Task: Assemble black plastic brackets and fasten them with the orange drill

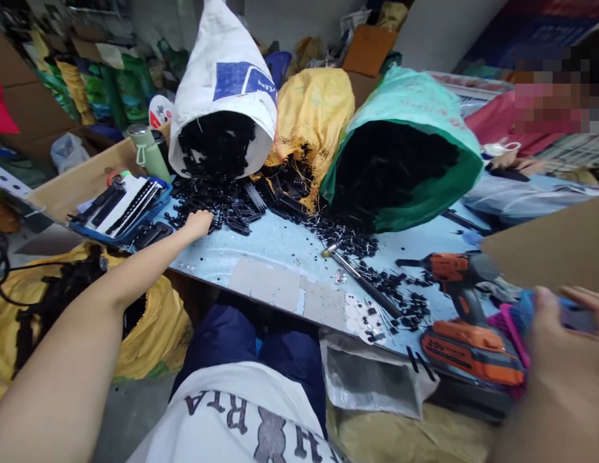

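My left hand (199, 223) reaches out to the heap of black plastic parts (231, 202) spilling from a white sack (225, 83); its fingers curl down into the parts, hidden from view. My right hand (567, 341) is close to the camera at the lower right, blurred, fingers wrapped round something blue and pink (521, 318) that I cannot name. An orange cordless drill (466, 315) lies just left of that hand on the pale blue table (275, 241).
A yellow sack (313, 109) and a green sack (410, 141) lie open, spilling black parts. A blue tray (120, 209) with black strips and a green bottle (147, 151) stand left. Another person (511, 122) sits far right. A cardboard sheet (554, 247) juts in right.
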The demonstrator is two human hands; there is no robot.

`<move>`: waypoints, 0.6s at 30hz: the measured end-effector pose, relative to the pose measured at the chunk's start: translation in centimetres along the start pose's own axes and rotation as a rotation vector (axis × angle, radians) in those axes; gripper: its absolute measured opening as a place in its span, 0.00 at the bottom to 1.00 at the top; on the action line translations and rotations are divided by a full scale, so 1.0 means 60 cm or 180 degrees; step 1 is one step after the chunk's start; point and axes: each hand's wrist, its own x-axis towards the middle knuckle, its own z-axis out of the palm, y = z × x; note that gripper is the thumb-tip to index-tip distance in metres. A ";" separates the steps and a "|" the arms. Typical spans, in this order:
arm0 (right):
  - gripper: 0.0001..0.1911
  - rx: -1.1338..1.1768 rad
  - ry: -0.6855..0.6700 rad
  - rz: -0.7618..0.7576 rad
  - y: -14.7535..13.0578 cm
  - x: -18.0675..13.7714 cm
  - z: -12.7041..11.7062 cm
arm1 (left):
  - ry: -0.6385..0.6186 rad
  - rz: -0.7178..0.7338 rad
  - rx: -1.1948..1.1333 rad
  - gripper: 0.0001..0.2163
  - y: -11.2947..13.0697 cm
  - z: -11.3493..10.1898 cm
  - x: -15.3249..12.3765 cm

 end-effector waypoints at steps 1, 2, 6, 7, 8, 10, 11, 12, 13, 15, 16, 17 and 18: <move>0.29 0.0297 -0.0128 -0.0211 -0.042 -0.003 0.016 | 0.0024 0.0004 0.0015 0.11 0.002 -0.002 0.001; 0.26 0.0550 -0.0294 -0.0296 -0.087 -0.012 0.031 | 0.0066 0.0046 -0.0023 0.12 0.008 -0.003 -0.002; 0.20 0.1890 -0.1934 0.0024 -0.283 -0.080 0.086 | -0.0293 0.0585 -0.1667 0.14 0.077 -0.002 -0.050; 0.20 0.2325 -0.2450 0.0175 -0.330 -0.097 0.099 | -0.0667 0.0717 -0.2342 0.15 0.104 -0.001 -0.067; 0.22 0.2721 -0.2895 0.0245 -0.372 -0.112 0.112 | -0.1059 0.0844 -0.2910 0.16 0.133 -0.002 -0.082; 0.26 0.3414 -0.3602 0.0338 -0.440 -0.131 0.137 | -0.1420 0.0999 -0.3694 0.16 0.187 -0.005 -0.106; 0.25 0.3667 -0.3822 0.0410 -0.463 -0.136 0.149 | -0.1442 0.1004 -0.3891 0.16 0.210 -0.008 -0.114; 0.24 0.3861 -0.3934 0.0520 -0.478 -0.138 0.160 | -0.1402 0.0991 -0.4002 0.15 0.229 -0.012 -0.118; 0.22 0.3993 -0.3932 0.0675 -0.485 -0.138 0.168 | -0.1324 0.0992 -0.4009 0.14 0.243 -0.016 -0.120; 0.19 0.4093 -0.3678 0.1072 -0.481 -0.137 0.178 | -0.1139 0.1055 -0.3807 0.13 0.261 -0.023 -0.118; 0.19 0.4117 -0.3547 0.1261 -0.473 -0.136 0.179 | -0.1083 0.1112 -0.3668 0.12 0.266 -0.024 -0.117; 0.19 0.4149 -0.3479 0.1428 -0.461 -0.137 0.178 | -0.1071 0.1178 -0.3557 0.11 0.268 -0.024 -0.117; 0.19 0.4190 -0.3473 0.1578 -0.449 -0.138 0.174 | -0.1103 0.1236 -0.3508 0.11 0.270 -0.022 -0.117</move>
